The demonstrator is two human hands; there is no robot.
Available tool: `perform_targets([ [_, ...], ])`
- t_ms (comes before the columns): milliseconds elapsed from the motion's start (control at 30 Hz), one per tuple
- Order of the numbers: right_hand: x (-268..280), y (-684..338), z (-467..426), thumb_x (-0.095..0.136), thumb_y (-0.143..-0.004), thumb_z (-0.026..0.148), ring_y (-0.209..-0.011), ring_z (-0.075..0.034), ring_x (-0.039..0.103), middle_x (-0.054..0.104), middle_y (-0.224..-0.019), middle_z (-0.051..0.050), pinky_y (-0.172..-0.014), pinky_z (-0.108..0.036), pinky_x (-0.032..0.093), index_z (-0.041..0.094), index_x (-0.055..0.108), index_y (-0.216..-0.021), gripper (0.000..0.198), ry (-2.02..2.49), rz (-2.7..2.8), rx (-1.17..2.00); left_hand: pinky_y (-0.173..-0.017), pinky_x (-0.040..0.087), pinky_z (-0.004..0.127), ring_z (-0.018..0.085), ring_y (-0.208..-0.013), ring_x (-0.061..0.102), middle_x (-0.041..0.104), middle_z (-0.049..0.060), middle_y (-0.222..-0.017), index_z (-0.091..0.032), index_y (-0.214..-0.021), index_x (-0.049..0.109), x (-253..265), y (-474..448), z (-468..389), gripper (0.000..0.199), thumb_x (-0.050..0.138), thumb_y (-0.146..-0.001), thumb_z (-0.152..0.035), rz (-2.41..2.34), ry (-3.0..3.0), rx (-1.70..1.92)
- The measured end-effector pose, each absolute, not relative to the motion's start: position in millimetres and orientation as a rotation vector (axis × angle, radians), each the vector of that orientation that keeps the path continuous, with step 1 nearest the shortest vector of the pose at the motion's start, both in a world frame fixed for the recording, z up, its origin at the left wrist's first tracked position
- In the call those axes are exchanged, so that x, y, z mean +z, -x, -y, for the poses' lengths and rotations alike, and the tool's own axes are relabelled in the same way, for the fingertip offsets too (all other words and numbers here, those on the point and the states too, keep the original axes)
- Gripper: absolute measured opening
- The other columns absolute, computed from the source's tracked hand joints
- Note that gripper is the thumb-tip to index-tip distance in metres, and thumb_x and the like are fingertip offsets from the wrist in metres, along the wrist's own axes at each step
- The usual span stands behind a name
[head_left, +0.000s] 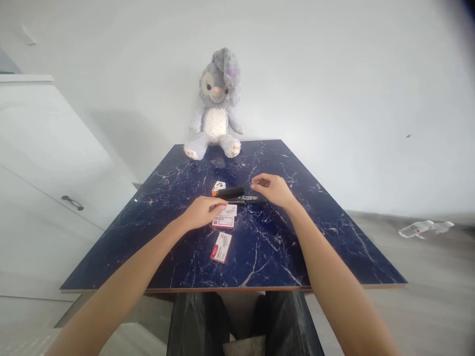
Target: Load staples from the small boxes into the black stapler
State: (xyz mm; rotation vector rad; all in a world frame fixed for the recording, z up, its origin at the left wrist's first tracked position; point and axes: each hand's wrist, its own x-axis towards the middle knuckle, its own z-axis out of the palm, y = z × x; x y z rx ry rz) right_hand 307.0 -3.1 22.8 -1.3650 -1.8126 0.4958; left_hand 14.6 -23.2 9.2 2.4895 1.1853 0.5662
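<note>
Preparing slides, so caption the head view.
Left hand and right hand near an open stapler, plush toy sitting behind.

On the near side of the stapler (230, 192), the red-and-white packaging (223, 222) close to it and the box (221, 247) farther from it carry print, too small to read.
</note>
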Motion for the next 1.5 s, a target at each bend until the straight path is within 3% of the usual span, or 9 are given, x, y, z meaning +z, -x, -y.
perform_targets([
  [367, 11, -301, 1, 0.073, -0.078, 0.029, -0.082, -0.017, 0.066, 0.074, -0.091, 0.0, -0.077, -0.027, 0.048, 0.025, 0.079, -0.091, 0.015, 1.406, 2.138, 0.595, -0.073, 0.052, 0.028, 0.016, -0.081, 0.068, 0.073, 0.004, -0.116, -0.024, -0.118, 0.07, 7, -17, 25, 0.03, 0.051, -0.097, -0.035, -1.085, -2.52, 0.64],
  [600, 7, -300, 1, 0.072, -0.08, 0.028, -0.082, -0.018, 0.067, 0.075, -0.09, 0.001, -0.08, -0.029, 0.049, 0.027, 0.078, -0.091, 0.012, 1.392, 2.13, 0.587, -0.078, 0.053, 0.031, 0.016, -0.082, 0.068, 0.072, 0.005, -0.116, -0.024, -0.112, 0.072, 9, -19, 26, 0.028, 0.05, -0.097, -0.035, -1.043, -2.528, 0.701],
  [1000, 9, -297, 3, 0.073, -0.078, 0.032, -0.085, -0.018, 0.066, 0.075, -0.095, 0.0, -0.079, -0.027, 0.047, 0.026, 0.074, -0.097, 0.02, 1.418, 2.093, 0.603, -0.07, 0.048, 0.028, 0.013, -0.068, 0.062, 0.073, 0.004, -0.102, -0.022, -0.103, 0.073, 14, -15, 26, 0.027, 0.051, -0.097, -0.034, -1.138, -2.541, 0.899],
  [1100, 12, -302, 1, 0.059, -0.087, 0.042, -0.072, -0.017, 0.061, 0.071, -0.081, -0.002, -0.066, -0.026, 0.043, 0.022, 0.07, -0.084, 0.024, 1.641, 1.801, 0.441, -0.068, 0.047, 0.028, 0.013, -0.066, 0.059, 0.072, 0.004, -0.094, -0.021, -0.105, 0.072, 16, -12, 23, 0.027, 0.051, -0.097, -0.035, -1.315, -2.494, 1.042],
  [1167, 13, -309, -1, 0.049, -0.091, 0.039, -0.062, -0.017, 0.054, 0.064, -0.066, -0.002, -0.059, -0.026, 0.037, 0.021, 0.064, -0.068, 0.033, 1.806, 1.644, 0.315, -0.071, 0.047, 0.03, 0.016, -0.072, 0.06, 0.071, 0.005, -0.097, -0.02, -0.112, 0.07, 17, -9, 19, 0.028, 0.055, -0.094, -0.036, -1.432, -2.466, 1.068],
  [1333, 9, -325, -5, 0.06, -0.066, 0.015, -0.055, -0.014, 0.044, 0.052, -0.057, 0.001, -0.057, -0.026, 0.031, 0.021, 0.054, -0.056, 0.013, 2.002, 1.814, 0.233, -0.083, 0.051, 0.036, 0.023, -0.093, 0.064, 0.072, 0.007, -0.107, -0.023, -0.125, 0.066, 8, -4, 10, 0.039, 0.063, -0.087, -0.036, -1.45, -2.446, 0.891],
  [1500, -2, -304, -4, 0.055, -0.07, 0.017, -0.055, -0.014, 0.042, 0.048, -0.055, 0.002, -0.057, -0.025, 0.029, 0.022, 0.049, -0.054, 0.018, 1.871, 1.965, 0.27, -0.084, 0.053, 0.036, 0.022, -0.091, 0.067, 0.073, 0.006, -0.112, -0.025, -0.125, 0.065, -5, -1, 3, 0.043, 0.067, -0.085, -0.039, -1.391, -2.295, 0.874],
])
